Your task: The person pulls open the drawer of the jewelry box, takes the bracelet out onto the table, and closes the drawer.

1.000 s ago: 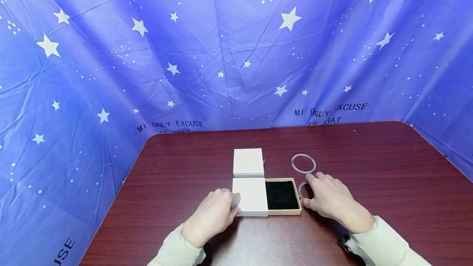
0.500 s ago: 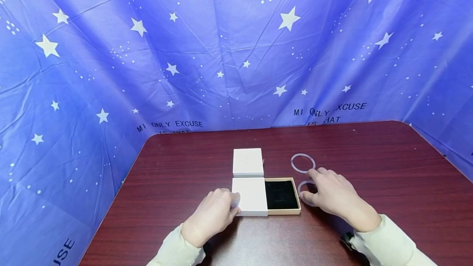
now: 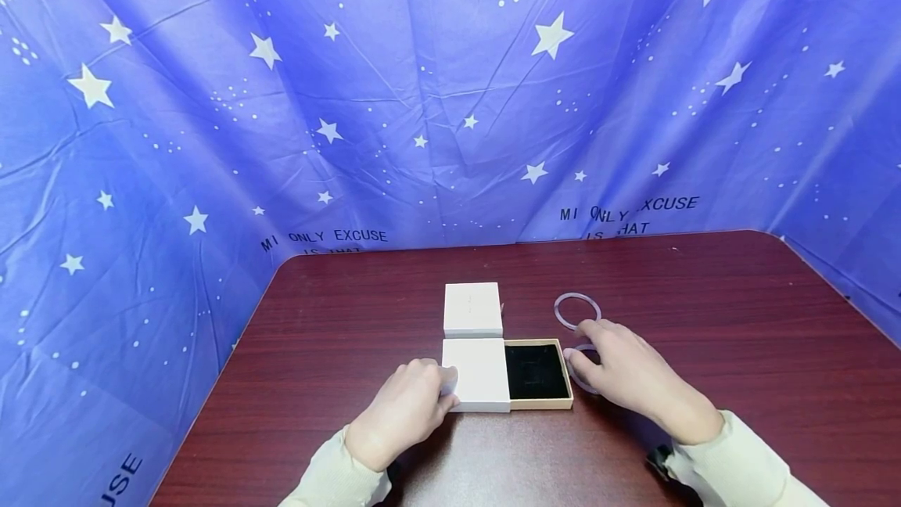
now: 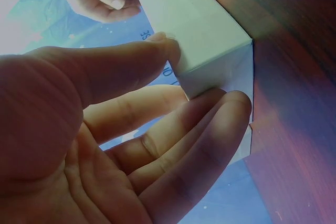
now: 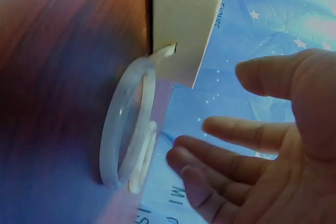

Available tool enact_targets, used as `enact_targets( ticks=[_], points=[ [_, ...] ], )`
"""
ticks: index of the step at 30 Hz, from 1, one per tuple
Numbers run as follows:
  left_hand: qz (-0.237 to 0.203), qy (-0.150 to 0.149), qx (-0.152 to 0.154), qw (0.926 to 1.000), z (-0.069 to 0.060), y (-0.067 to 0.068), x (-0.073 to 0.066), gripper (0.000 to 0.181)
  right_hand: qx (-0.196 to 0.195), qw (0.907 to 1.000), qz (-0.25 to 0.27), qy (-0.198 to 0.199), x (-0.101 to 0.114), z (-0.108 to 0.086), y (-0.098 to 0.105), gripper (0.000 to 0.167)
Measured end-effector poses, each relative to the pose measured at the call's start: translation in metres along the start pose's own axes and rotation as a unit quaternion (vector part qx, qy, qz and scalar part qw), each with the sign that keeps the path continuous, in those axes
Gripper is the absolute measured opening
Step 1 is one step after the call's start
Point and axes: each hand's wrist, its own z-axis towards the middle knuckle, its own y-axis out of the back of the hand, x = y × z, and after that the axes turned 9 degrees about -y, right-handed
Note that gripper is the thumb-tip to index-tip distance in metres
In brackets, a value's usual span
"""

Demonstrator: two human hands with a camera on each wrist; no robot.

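In the head view a white slide-out jewelry box [image 3: 476, 374] lies with its drawer [image 3: 542, 404], lined in black, pulled out to the right. My left hand [image 3: 404, 409] grips the box at its left end; thumb on the top edge, fingers against the end face [image 4: 215, 77]. Over the nearer pale lilac bangle [image 3: 583, 389] hovers my right hand [image 3: 633, 374], partly covering it. The right wrist view shows this bangle [image 5: 109, 145] flat on the table, apart from the loosely spread fingers. A second bangle [image 3: 557, 310] lies farther back.
Another white box [image 3: 472, 309], closed, sits directly behind the first one. From the drawer's end sticks out a short pull ribbon [image 5: 167, 51]. The reddish-brown table [image 3: 352, 311] ends at a blue star-printed curtain [image 3: 422, 100].
My right hand's thumb and fingers were around the nearer bangle; they have drawn back and up from it, then shifted slightly left. The left hand and both boxes have kept still.
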Motion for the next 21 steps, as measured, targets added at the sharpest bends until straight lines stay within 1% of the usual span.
enact_targets(
  ticks=[6,9,12,17,21],
  points=[
    [0.001,0.0,-0.002,1.0,0.0001,-0.0009,0.0004,0.034,0.011,0.9991,0.035,-0.021,0.0055,0.0007,-0.0034,0.029],
    [0.001,0.0,-0.003,1.0,0.0,-0.0008,0.0005,0.035,0.013,0.9985,0.048,-0.024,0.0067,0.0008,-0.0033,0.028],
    [0.0,0.001,-0.002,1.0,-0.0003,-0.0006,0.0005,0.035,0.018,0.998,0.058,-0.018,0.0075,0.0003,-0.0039,0.026],
    [0.003,0.004,-0.003,1.0,-0.0005,-0.0003,0.0004,0.037,0.023,0.9973,0.07,0.002,0.0089,-0.0003,-0.0066,0.021],
    [0.003,0.002,-0.004,1.0,-0.0004,-0.0002,0.0004,0.037,0.026,0.9967,0.076,0.012,0.0098,-0.0011,-0.0084,0.021]
  ],
)
